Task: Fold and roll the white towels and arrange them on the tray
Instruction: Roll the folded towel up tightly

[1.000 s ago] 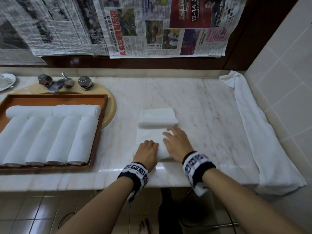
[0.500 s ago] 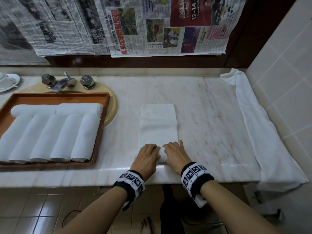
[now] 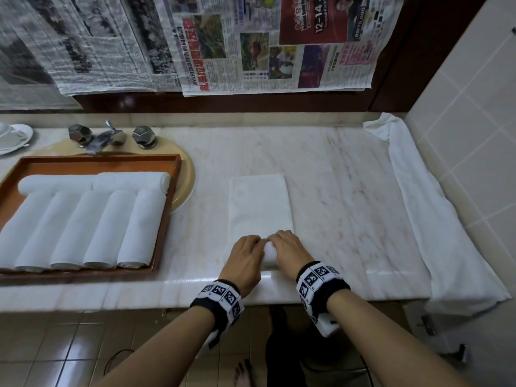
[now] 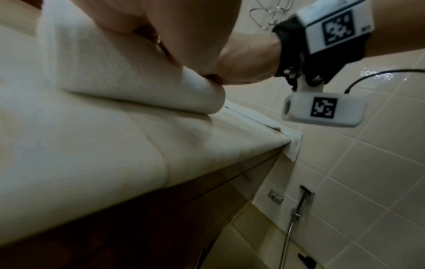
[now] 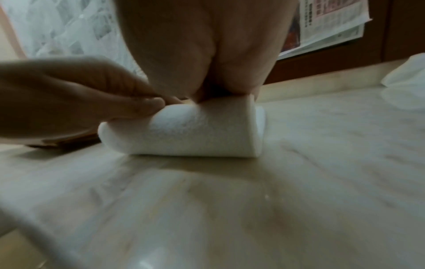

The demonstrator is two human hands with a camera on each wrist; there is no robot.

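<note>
Nearest, the left hand (image 3: 245, 261) and right hand (image 3: 290, 254) sit side by side on the pale marble desk (image 3: 349, 196), each grip curled round the rolled near end of a folded white towel (image 3: 258, 203). Beyond their fingertips its flat part stretches away. Farther left of the grips, a brown wooden tray (image 3: 170, 196) carries seven rolled white towels (image 3: 83, 227).

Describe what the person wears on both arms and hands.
Both forearms are bare, with no sleeves or gloves. The left hand and right hand each have a black wrist strap bearing white blocks printed with black square markers. A white camera housing with a black cable hangs below the right wrist.
</note>
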